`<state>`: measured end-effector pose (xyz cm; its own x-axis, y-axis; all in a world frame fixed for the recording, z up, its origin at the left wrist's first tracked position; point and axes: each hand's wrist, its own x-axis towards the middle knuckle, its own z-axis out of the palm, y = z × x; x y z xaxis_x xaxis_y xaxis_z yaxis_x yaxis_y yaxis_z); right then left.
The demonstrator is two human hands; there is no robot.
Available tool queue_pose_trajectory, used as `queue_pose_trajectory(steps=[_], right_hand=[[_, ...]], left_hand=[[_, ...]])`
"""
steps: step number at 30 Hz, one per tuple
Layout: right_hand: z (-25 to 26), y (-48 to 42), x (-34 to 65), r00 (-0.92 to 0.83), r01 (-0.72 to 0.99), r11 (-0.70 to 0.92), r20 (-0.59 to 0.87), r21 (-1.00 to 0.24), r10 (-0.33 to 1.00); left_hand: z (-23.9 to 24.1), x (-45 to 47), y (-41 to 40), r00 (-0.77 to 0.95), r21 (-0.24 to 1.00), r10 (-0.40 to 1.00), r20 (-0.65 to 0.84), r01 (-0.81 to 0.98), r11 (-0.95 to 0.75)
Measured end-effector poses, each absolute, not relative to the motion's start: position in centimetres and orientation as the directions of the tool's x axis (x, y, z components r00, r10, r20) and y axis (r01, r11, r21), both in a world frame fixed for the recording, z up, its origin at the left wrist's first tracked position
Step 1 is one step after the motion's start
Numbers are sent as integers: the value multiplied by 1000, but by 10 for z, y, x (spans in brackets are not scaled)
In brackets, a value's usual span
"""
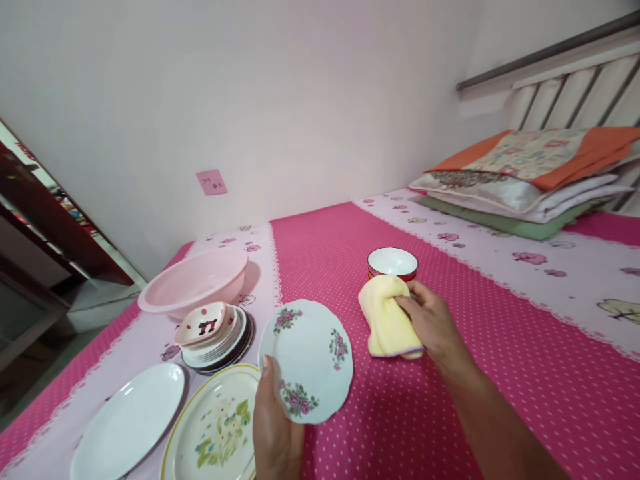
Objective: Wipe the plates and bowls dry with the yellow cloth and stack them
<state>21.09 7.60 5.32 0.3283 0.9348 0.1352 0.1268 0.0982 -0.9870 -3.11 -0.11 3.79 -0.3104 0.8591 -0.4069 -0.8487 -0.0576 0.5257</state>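
My left hand (273, 430) grips the lower edge of a white plate with pink roses (307, 353), holding it tilted above the bed. My right hand (433, 323) is closed on a folded yellow cloth (385, 317), a little to the right of the plate and apart from it. Just behind the cloth sits a white bowl with a red outside (393, 263).
On the pink bedsheet (500, 373) at left lie a pink basin (195, 280), a stack of dishes topped by a small dotted dish (213, 330), a white oval plate (130, 420) and a flowered plate (215, 427). Folded bedding (525, 180) rests at far right.
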Motion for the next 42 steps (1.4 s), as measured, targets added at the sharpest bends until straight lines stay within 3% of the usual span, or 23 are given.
queue_pose_trajectory(steps=[6, 8, 10, 12, 14, 18, 21, 29, 31, 34, 38, 42], right_hand=[[75, 51, 202, 394, 364, 319, 455, -875, 799], [85, 39, 195, 301, 414, 440, 576, -797, 760], [94, 29, 190, 64, 414, 539, 614, -734, 787], [101, 21, 187, -234, 383, 562, 511, -733, 827], [105, 17, 186, -359, 381, 502, 376, -776, 854], [100, 21, 182, -243, 465, 471, 404, -749, 882], [90, 27, 174, -326, 536, 525, 411, -662, 851], [100, 13, 152, -371, 745, 405, 175, -530, 912], [103, 12, 154, -381, 740, 385, 128, -551, 916], [100, 21, 164, -437, 621, 363, 79, -695, 896], [86, 38, 180, -456, 378, 185, -9, -907, 890], [72, 47, 186, -463, 183, 40, -50, -982, 885]], left_hand=[[27, -27, -6, -135, 636, 922, -362, -759, 138], [22, -23, -7, -116, 680, 921, -372, -710, 185], [17, -19, -8, -91, 698, 925, -368, -685, 211], [15, -16, -8, -10, 690, 950, -313, -689, 221], [15, -14, -8, 88, 672, 967, -240, -703, 231], [19, -14, -10, 138, 695, 971, -196, -679, 237], [23, -16, -13, 143, 747, 975, -170, -627, 222], [32, -22, -28, 99, 900, 978, -182, -385, 206], [33, -25, -31, 117, 881, 976, -182, -421, 214], [34, -32, -31, 151, 848, 966, -209, -465, 256], [34, -42, -29, 120, 839, 951, -284, -450, 307], [35, -44, -26, 38, 819, 945, -324, -489, 300]])
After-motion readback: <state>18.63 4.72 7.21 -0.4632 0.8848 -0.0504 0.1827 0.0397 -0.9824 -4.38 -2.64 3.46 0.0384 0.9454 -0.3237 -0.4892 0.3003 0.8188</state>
